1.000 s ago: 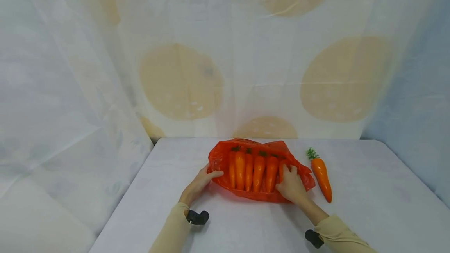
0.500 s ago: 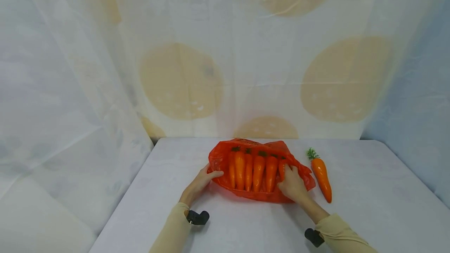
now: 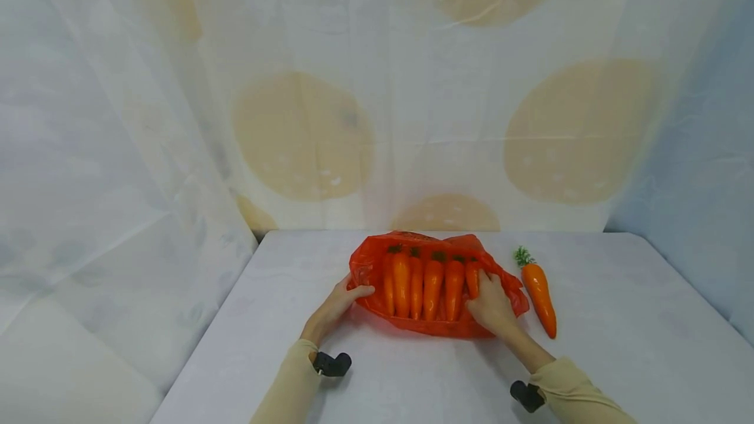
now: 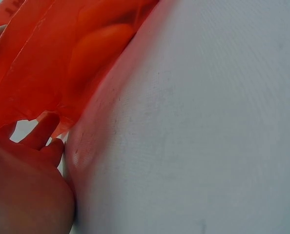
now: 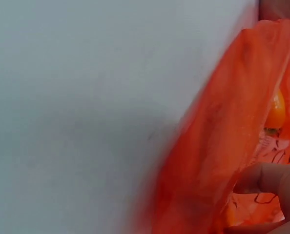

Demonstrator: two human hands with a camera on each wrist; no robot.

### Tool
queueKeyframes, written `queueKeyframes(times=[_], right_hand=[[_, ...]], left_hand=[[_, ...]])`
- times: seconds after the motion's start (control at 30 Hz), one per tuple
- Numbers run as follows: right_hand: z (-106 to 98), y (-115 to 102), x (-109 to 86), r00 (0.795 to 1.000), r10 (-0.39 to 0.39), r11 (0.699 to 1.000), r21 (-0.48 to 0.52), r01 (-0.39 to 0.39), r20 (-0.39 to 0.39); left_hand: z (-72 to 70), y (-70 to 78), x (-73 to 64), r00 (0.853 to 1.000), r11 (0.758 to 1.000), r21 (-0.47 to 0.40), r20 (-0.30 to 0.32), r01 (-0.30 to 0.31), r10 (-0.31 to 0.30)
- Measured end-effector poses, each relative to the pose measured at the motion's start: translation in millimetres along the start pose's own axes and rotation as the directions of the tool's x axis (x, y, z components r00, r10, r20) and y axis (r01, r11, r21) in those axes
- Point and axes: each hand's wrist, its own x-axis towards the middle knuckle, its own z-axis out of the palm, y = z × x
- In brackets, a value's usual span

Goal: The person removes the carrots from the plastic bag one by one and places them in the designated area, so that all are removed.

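A red plastic bag (image 3: 406,326) lies on its side on the table, its mouth spread toward me. Several orange carrots with dark green tops stand side by side in it, among them a middle carrot (image 3: 433,286). My left hand (image 3: 337,301) holds the bag's left edge, thumb on the front and other fingers behind; the left wrist view shows fingers (image 4: 46,130) under the film. Reaching into the right end, my right hand (image 3: 492,306) is beside the rightmost carrot (image 3: 472,278), covering its lower part. In the right wrist view its fingers (image 5: 262,178) are spread apart inside the bag.
One loose carrot (image 3: 538,300) with a frilly green top lies on the white table (image 3: 624,319), right of the bag. Patterned cloth (image 3: 436,116) hangs behind the table and along both sides.
My right hand has shifted slightly right, so more of the rightmost carrot shows. My left hand, the bag and the loose carrot stay where they were.
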Motion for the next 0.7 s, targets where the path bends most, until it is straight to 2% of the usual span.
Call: queueKeyframes(times=[0.13, 0.37, 0.7], right_hand=[[-0.4, -5.1, 1.9, 1.000, -0.002, 0.999, 0.044, 0.003, -0.020], [-2.8, -17.9, 0.6, 1.000, 0.022, 0.993, 0.113, -0.024, 0.015], [-5.5, -25.5, -1.0, 0.998, 0.046, 0.989, 0.141, -0.052, 0.043]], left_hand=[[-0.6, -0.6, 0.1, 1.000, 1.000, 0.004, -0.002, 0.010, -0.010], [-0.8, -2.0, -1.7, 1.000, 1.000, -0.003, -0.012, 0.021, -0.021], [1.0, -3.7, -2.3, 1.000, 1.000, -0.015, -0.005, 0.006, -0.007]])
